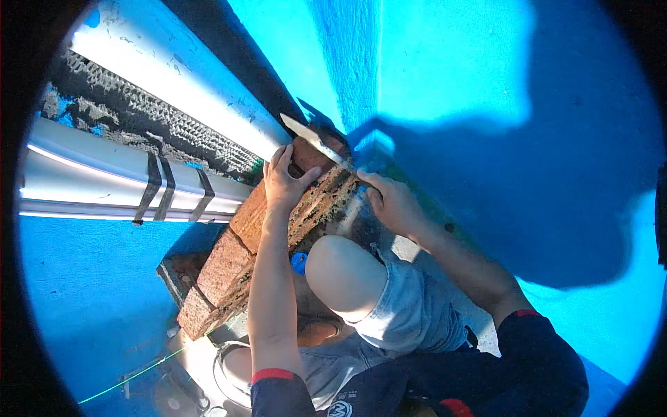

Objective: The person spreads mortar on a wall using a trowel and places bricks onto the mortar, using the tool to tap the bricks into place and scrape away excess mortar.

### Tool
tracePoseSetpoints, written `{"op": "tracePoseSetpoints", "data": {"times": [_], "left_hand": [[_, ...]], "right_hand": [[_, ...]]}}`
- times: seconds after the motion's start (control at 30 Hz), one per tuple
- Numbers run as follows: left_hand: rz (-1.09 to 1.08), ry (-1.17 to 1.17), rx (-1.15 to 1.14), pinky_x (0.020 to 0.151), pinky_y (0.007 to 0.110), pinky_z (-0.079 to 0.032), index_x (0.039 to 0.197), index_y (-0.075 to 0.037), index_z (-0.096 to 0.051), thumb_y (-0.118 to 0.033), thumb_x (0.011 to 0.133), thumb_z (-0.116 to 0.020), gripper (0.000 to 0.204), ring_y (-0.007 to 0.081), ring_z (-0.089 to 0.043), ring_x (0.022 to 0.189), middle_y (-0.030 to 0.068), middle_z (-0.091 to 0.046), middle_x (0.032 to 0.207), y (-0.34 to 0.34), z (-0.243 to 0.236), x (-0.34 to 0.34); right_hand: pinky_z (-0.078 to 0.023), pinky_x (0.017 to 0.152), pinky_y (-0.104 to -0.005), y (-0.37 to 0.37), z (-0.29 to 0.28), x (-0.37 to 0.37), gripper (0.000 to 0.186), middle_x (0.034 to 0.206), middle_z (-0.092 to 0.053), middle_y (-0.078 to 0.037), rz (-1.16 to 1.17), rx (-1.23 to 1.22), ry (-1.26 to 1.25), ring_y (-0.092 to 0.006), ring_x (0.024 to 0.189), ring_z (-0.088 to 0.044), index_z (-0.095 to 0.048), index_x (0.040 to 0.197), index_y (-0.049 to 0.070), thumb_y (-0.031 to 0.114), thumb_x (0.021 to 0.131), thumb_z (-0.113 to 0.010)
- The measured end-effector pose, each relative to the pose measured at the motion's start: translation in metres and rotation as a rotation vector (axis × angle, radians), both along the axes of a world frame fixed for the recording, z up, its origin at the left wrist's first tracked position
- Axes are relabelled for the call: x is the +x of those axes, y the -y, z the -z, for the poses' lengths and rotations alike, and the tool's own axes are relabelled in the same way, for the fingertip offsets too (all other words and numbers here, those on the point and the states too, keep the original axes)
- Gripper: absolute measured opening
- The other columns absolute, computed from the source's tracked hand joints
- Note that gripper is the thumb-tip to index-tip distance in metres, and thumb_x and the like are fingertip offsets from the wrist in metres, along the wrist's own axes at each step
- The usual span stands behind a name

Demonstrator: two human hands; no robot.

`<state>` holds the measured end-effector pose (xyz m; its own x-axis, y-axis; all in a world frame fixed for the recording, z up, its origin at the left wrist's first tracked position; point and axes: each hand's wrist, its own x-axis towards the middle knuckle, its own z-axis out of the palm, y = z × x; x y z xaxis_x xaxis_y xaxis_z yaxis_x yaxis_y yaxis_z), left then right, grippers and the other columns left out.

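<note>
A row of reddish bricks (236, 240) runs up and away to the corner, with rough mortar (323, 201) along its right side. My left hand (283, 186) straddles the far end of the row, fingers on one side and thumb on the other, holding the end brick (310, 154). The handle of a trowel (316, 141) is in my closed right hand (392, 201). Its narrow, pale blade looks nearly edge-on and lies across the end brick, pointing up and left. My right fist hides most of the handle.
White pipes (174, 73) slant down from the upper left; the lower one (125, 174) carries black tape bands. Bright blue walls (445, 62) meet behind the bricks. My bent knee (344, 274) is close below my hands. A green string (132, 377) stretches across the lower left.
</note>
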<state>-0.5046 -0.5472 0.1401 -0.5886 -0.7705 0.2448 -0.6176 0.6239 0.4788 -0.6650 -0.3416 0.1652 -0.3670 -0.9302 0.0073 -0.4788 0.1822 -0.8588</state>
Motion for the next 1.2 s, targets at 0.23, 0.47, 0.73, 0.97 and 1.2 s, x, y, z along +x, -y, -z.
{"op": "tracePoseSetpoints", "data": {"times": [0.23,0.47,0.73,0.97,1.2], "left_hand": [[0.008,0.066,-0.023,0.109,0.041,-0.033,0.132,-0.002,-0.052,-0.048,0.065,-0.082,0.087,0.0311,-0.043,0.125,0.0133,-0.049,0.135,0.0,0.002,0.004],[0.006,0.092,0.029,0.11,0.04,-0.034,0.135,-0.003,-0.049,-0.046,0.066,-0.083,0.088,0.03,-0.042,0.128,0.0136,-0.047,0.138,-0.001,-0.001,0.0],[0.004,0.076,0.007,0.107,0.041,-0.035,0.131,-0.002,-0.053,-0.048,0.064,-0.083,0.087,0.031,-0.043,0.124,0.0135,-0.049,0.133,0.001,0.004,0.002],[0.044,-0.001,0.033,0.104,0.042,-0.037,0.123,0.001,-0.058,-0.039,0.074,-0.078,0.066,0.0336,-0.048,0.119,0.0164,-0.054,0.128,0.014,0.005,-0.004],[0.186,0.184,-0.056,0.102,0.042,-0.041,0.123,-0.01,-0.06,-0.036,0.078,-0.074,0.054,0.0334,-0.05,0.121,0.0143,-0.052,0.132,0.022,-0.004,-0.024]], "right_hand": [[-0.049,0.091,-0.0408,0.001,-0.003,-0.001,0.034,0.12,-0.061,-0.018,-0.002,0.032,-0.128,-0.035,0.111,-0.059,-0.054,0.128,0.006,0.01,0.094,-0.051],[-0.048,0.062,-0.0441,-0.002,0.015,0.001,0.041,0.09,-0.063,-0.02,-0.003,-0.084,-0.13,-0.034,0.073,-0.061,-0.05,0.135,0.012,0.01,0.094,-0.051],[-0.051,0.074,-0.0382,-0.009,-0.009,-0.005,0.03,0.101,-0.067,-0.017,0.014,-0.017,-0.026,-0.032,0.087,-0.066,-0.055,0.123,0.005,0.015,0.095,-0.055],[-0.038,0.052,-0.0279,-0.13,0.035,-0.012,0.029,0.067,-0.049,0.0,-0.059,0.121,0.678,-0.0067,0.057,-0.045,-0.055,0.097,0.005,0.034,0.099,-0.05],[-0.033,0.042,-0.0272,-0.117,0.069,0.015,0.049,0.059,-0.047,0.0,0.301,0.415,0.987,-0.009,0.047,-0.041,-0.054,0.083,0.008,0.053,0.098,-0.042]]}}
